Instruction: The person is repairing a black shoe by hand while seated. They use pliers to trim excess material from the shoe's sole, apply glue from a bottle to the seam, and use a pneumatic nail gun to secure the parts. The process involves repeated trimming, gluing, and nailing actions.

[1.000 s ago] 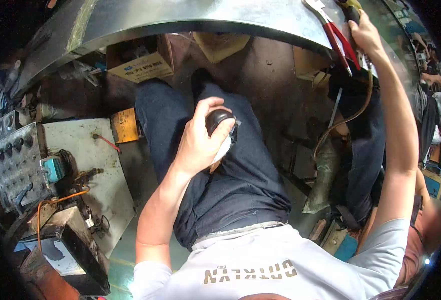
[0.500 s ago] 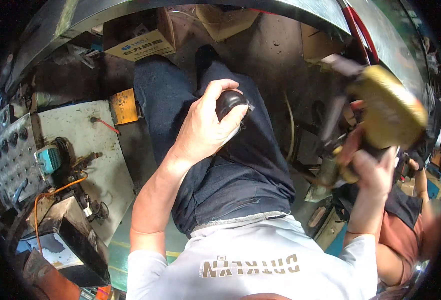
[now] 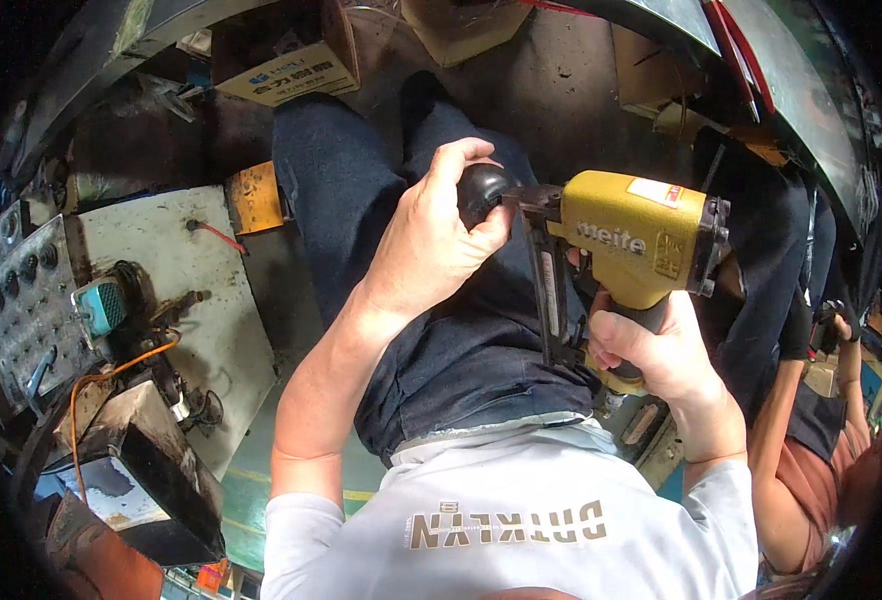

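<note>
My left hand (image 3: pixel 431 235) is closed round a glossy black rounded piece (image 3: pixel 482 193), whose exact kind I cannot make out. Thumb and fingers grip it from the left side, above my lap. In my right hand (image 3: pixel 656 345) is a yellow pneumatic nail gun (image 3: pixel 636 235), held by its dark handle with the fingers wrapped round it. Its nose points left and meets the right side of the black piece, or comes very close to it. The long dark magazine runs down from the nose toward my waist.
On the left stands a worn pale machine top (image 3: pixel 186 320) with a knobbed control panel (image 3: pixel 31 295) and an orange cable. Cardboard boxes (image 3: pixel 296 80) lie beyond my knees. A metal bench edge (image 3: pixel 651 25) curves overhead. At right another person (image 3: pixel 811 440) sits close by.
The nail gun has swung from the far right, where it was blurred, leftward to the black piece. My left hand has shifted slightly right, still holding that piece.
</note>
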### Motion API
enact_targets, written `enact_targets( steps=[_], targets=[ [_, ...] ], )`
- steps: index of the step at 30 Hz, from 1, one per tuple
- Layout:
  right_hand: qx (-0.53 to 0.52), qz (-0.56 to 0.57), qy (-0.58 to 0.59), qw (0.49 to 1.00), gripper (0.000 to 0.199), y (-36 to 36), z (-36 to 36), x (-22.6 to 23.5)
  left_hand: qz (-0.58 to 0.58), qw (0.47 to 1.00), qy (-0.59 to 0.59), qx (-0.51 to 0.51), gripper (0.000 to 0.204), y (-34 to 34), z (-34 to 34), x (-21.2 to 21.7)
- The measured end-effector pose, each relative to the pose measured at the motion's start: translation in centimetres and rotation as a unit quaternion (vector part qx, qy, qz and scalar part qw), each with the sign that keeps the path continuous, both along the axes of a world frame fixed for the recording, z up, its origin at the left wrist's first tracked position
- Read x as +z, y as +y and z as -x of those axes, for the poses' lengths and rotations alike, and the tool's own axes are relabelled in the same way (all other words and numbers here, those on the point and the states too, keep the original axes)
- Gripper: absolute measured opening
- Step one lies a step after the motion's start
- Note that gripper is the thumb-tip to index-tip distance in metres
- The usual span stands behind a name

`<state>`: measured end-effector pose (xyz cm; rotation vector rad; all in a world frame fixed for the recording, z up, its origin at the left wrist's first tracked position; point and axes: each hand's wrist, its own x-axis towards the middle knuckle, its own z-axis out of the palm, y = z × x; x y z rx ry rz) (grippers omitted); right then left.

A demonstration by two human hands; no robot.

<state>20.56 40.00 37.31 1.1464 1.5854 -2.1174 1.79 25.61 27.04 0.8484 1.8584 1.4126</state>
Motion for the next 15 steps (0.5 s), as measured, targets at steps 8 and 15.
enact_targets(
  steps=[8, 15],
  targets=[
    [-0.003, -0.029, -0.017, 0.999, 0.041, -0.7, 0.5, 0.2, 0.006, 0.999, -0.038, -0.005, 0.048, 0.1, 0.1, -0.2],
    [0.044, -0.097, 0.013, 0.994, 0.047, -1.3, -0.7, -0.6, -0.017, 0.998, 0.054, -0.022, 0.055, 0.0, 0.0, -1.0]
  ],
)
